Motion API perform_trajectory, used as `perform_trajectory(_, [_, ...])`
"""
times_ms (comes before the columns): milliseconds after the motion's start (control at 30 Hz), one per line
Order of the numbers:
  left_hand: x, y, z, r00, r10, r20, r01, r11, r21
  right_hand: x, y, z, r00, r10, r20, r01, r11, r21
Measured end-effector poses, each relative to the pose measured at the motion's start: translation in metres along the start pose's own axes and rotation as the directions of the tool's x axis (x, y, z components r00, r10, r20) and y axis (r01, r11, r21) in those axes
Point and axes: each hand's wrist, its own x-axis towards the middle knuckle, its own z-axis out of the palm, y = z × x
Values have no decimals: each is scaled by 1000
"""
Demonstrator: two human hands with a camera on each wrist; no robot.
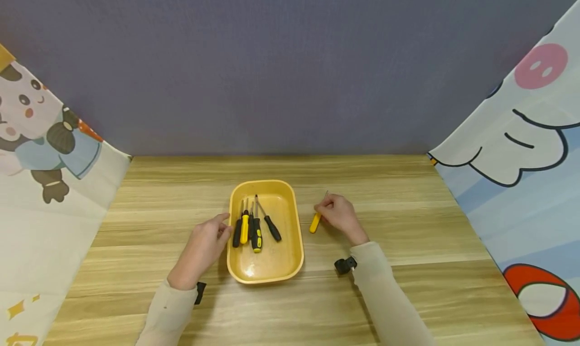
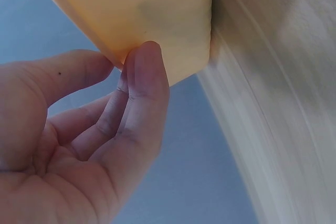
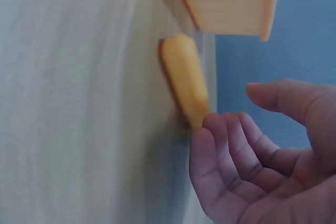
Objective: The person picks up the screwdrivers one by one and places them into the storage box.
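A yellow tray [image 1: 267, 276] stands on the table with several screwdrivers [image 1: 273, 229] in it, their handles black, yellow or both. At its left side is my left hand [image 1: 206, 245]; in the left wrist view the thumb meets the rim and the bent fingers [image 2: 149, 72] press the outer wall. To the right of the tray lies a yellow-handled screwdriver [image 1: 314, 223], its thin shank pointing away from me. My right hand [image 1: 339, 214] is over its shank. The right wrist view has the fingertips [image 3: 202, 140] by the handle's shank end, the thumb well apart from them.
The wood-grain table [image 1: 394, 205] ends at a grey-blue partition [image 1: 281, 74] at the back. Cartoon-printed cloths hang on the left [image 1: 59, 134] and right [image 1: 521, 149]. Each wrist wears a small black camera.
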Motion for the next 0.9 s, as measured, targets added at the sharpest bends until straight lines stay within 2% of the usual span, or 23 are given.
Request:
perform_trajectory(167, [0, 0, 0, 1000, -1, 2, 1, 1000, 3, 2, 6, 5, 999, 31, -33, -33, 998, -58])
perform_trajectory(400, [-1, 0, -1, 1000, 8, 1, -8, 1000, 8, 1, 7, 9, 994, 80, -72, -92, 978, -187])
perform_trajectory(700, [-1, 2, -2, 1000, 17, -6, -17, 1000, 6, 4, -2, 13, 994, 99, -37, -105, 973, -205])
perform_trajectory(900, [-2, 2, -2, 1000, 9, -3, -9, 1000, 5, 4, -3, 14, 993, 111, -49, -119, 973, -196])
